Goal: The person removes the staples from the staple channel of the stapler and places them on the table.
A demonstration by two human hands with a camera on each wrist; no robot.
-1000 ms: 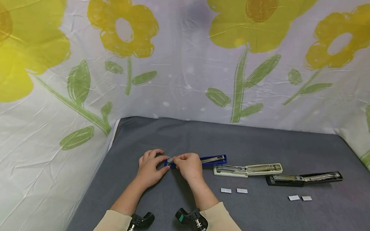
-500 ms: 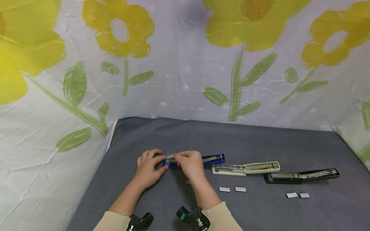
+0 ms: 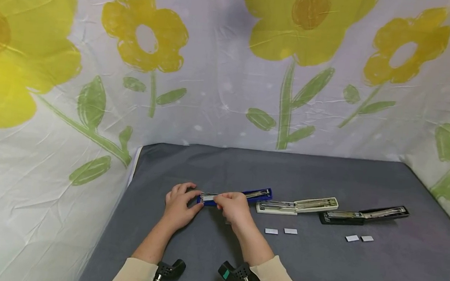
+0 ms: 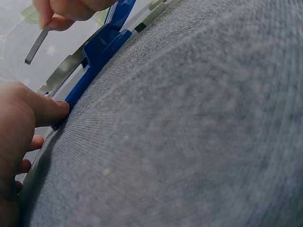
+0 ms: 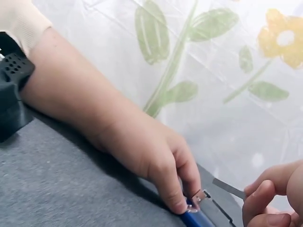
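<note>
An opened blue stapler (image 3: 258,194) lies on the grey cloth, its metal channel exposed. My left hand (image 3: 178,205) grips its left end between thumb and index finger. Above the channel, my right hand (image 3: 236,209) pinches a short strip of staples (image 4: 37,46) by one end. In the left wrist view the strip hangs clear of the metal channel (image 4: 66,71), slanting down. The right wrist view also has the strip apart from the blue stapler (image 5: 194,218). My right hand covers the stapler's middle in the head view.
A cream stapler (image 3: 277,207) and a black stapler (image 3: 346,218) lie opened to the right. Two staple strips (image 3: 271,231) sit before the cream one and two more strips (image 3: 367,238) before the black one. A flowered curtain (image 3: 213,91) hangs behind the table.
My right hand has shifted slightly to the right and toward me, and the staple strip's tilt has changed. My left hand keeps its grip on the blue stapler's end.
</note>
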